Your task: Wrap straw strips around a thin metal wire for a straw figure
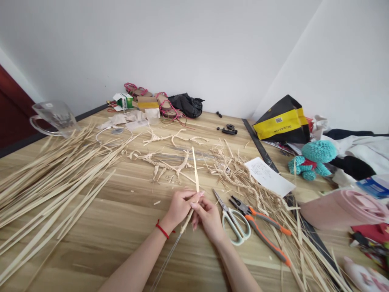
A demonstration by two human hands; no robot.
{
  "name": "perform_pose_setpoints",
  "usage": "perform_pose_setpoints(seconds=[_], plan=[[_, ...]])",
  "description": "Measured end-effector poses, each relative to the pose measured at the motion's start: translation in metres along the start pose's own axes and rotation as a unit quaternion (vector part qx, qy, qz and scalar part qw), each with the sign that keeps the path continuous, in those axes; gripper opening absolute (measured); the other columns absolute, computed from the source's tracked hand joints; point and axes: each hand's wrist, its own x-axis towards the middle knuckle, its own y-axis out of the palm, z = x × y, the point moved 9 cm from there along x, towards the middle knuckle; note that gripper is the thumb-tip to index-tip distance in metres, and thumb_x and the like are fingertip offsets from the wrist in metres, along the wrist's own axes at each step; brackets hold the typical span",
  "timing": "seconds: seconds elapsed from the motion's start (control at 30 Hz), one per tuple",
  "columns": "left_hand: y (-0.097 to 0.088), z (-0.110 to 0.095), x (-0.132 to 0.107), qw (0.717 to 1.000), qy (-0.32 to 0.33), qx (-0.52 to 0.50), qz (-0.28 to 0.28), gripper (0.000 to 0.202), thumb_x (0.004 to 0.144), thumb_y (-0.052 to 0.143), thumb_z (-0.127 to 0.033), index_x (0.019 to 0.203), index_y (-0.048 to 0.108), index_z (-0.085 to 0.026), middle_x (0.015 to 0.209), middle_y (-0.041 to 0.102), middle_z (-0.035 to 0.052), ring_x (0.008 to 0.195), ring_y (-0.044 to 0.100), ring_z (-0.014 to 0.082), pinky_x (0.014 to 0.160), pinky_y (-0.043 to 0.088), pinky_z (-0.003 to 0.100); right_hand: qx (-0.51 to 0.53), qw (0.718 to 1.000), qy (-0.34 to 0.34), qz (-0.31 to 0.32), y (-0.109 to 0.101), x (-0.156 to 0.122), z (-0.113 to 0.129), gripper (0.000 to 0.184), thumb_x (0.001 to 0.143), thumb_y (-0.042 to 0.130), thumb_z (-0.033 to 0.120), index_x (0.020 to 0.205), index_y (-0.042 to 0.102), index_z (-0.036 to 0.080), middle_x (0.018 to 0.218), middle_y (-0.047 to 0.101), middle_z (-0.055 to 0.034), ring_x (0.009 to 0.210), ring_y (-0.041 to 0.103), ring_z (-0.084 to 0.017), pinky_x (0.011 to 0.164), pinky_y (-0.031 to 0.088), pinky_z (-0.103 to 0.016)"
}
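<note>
Both of the person's hands are closed together just above the table edge. The left hand (180, 207), with a red string bracelet (162, 230) at its wrist, curls its fingers around a pale straw strip (195, 170). The right hand (208, 219) pinches the same strip from the other side. The strip stands almost upright out of their grip, while a thin wire (167, 259) runs down and away toward the person.

Just beside the right hand lie steel scissors (234, 221) with pale green handles, touching orange-handled pliers (258, 227). Beyond them spreads a tangle of loose straw (240, 178), partly over a handwritten paper note (269, 176).

Ahead of the hands, on the wood-grain table (130, 227), lie two branching woven straw figures (161, 162). A great sheaf of long split strips (45, 190) fans across the left side. Farther back stand a glass jug (54, 117), pink-strapped sandals (136, 91) and a teal crocheted toy (313, 158).
</note>
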Motion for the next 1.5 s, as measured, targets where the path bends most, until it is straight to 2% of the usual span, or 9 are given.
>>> perform_pose_setpoints(seconds=[0.17, 0.3, 0.43, 0.77, 0.97, 1.17, 1.27, 1.37, 1.5], plan=[[0.007, 0.021, -0.001, 0.991, -0.088, -0.097, 0.018, 0.023, 0.07, 0.066, -0.037, 0.068, 0.072, -0.014, 0.058, 0.06, 0.003, 0.056, 0.052, 0.0153, 0.049, 0.038, 0.024, 0.081, 0.996, 0.017, 0.019, 0.002, 0.002, -0.003, 0.027, 0.07, 0.071, 0.035, 0.064, 0.056, 0.013, 0.039, 0.056, 0.0036, 0.027, 0.043, -0.005, 0.029, 0.033, -0.013], [0.007, 0.027, -0.001, 0.983, -0.106, -0.147, 0.015, 0.028, 0.07, 0.065, -0.039, 0.064, 0.068, -0.011, 0.053, 0.056, 0.0008, 0.046, 0.047, 0.0101, 0.042, 0.033, 0.021, 0.1, 0.994, 0.03, 0.03, 0.007, 0.002, -0.004, 0.028, 0.067, 0.074, 0.036, 0.066, 0.061, 0.011, 0.04, 0.056, 0.0033, 0.027, 0.041, -0.004, 0.027, 0.03, -0.012], [0.011, 0.029, -0.003, 0.979, -0.12, -0.163, 0.027, 0.033, 0.07, 0.064, -0.043, 0.065, 0.066, -0.011, 0.048, 0.053, -0.001, 0.036, 0.041, 0.0074, 0.035, 0.026, 0.02, 0.116, 0.992, 0.034, 0.032, 0.007, 0.001, -0.005, 0.027, 0.066, 0.075, 0.035, 0.068, 0.062, 0.011, 0.043, 0.058, 0.002, 0.029, 0.044, -0.004, 0.028, 0.032, -0.013], [0.004, 0.036, -0.004, 0.982, -0.134, -0.136, -0.011, 0.036, 0.07, 0.064, -0.047, 0.068, 0.069, -0.011, 0.045, 0.053, -0.0014, 0.033, 0.042, 0.0067, 0.033, 0.025, 0.019, 0.14, 0.988, 0.041, 0.046, 0.009, 0.002, -0.008, 0.024, 0.068, 0.074, 0.032, 0.07, 0.063, 0.011, 0.044, 0.058, 0.0022, 0.031, 0.046, -0.005, 0.031, 0.036, -0.013], [0.007, 0.038, -0.004, 0.97, -0.163, -0.183, -0.007, 0.04, 0.064, 0.069, -0.045, 0.086, 0.073, -0.011, 0.049, 0.057, -0.0005, 0.032, 0.04, 0.0055, 0.031, 0.025, 0.019, 0.142, 0.987, 0.045, 0.06, 0.012, 0.002, -0.007, 0.023, 0.069, 0.073, 0.031, 0.069, 0.064, 0.01, 0.045, 0.058, 0.0016, 0.032, 0.047, -0.005, 0.032, 0.038, -0.013], [0.004, 0.035, -0.005, 0.963, -0.179, -0.199, -0.019, 0.039, 0.06, 0.073, -0.037, 0.09, 0.073, -0.012, 0.041, 0.049, -0.0051, 0.029, 0.033, 0.0028, 0.029, 0.023, 0.017, 0.172, 0.979, 0.06, 0.087, 0.017, -0.002, -0.006, 0.018, 0.071, 0.072, 0.027, 0.076, 0.067, 0.011, 0.056, 0.063, -0.001, 0.038, 0.051, -0.005, 0.035, 0.042, -0.014], [0.003, 0.035, -0.005, 0.964, -0.177, -0.197, -0.014, 0.039, 0.061, 0.073, -0.036, 0.092, 0.072, -0.012, 0.041, 0.049, -0.0051, 0.029, 0.034, 0.0029, 0.029, 0.023, 0.017, 0.182, 0.976, 0.066, 0.096, 0.018, -0.003, -0.004, 0.02, 0.071, 0.073, 0.026, 0.081, 0.068, 0.01, 0.065, 0.066, -0.0041, 0.042, 0.054, -0.006, 0.037, 0.045, -0.014], [0.004, 0.038, -0.005, 0.966, -0.173, -0.192, -0.007, 0.034, 0.063, 0.071, -0.038, 0.084, 0.073, -0.012, 0.043, 0.051, -0.0035, 0.029, 0.035, 0.0031, 0.029, 0.024, 0.017, 0.183, 0.976, 0.071, 0.096, 0.019, -0.004, -0.005, 0.021, 0.072, 0.071, 0.027, 0.08, 0.068, 0.009, 0.068, 0.067, -0.0065, 0.043, 0.055, -0.007, 0.04, 0.048, -0.016], [0.007, 0.037, -0.004, 0.968, -0.158, -0.196, 0.0, 0.031, 0.064, 0.07, -0.042, 0.065, 0.069, -0.011, 0.045, 0.052, -0.0026, 0.031, 0.036, 0.0027, 0.03, 0.024, 0.016, 0.176, 0.979, 0.064, 0.078, 0.018, -0.002, -0.006, 0.02, 0.07, 0.073, 0.027, 0.072, 0.066, 0.008, 0.062, 0.066, -0.0054, 0.041, 0.054, -0.007, 0.041, 0.048, -0.016]])
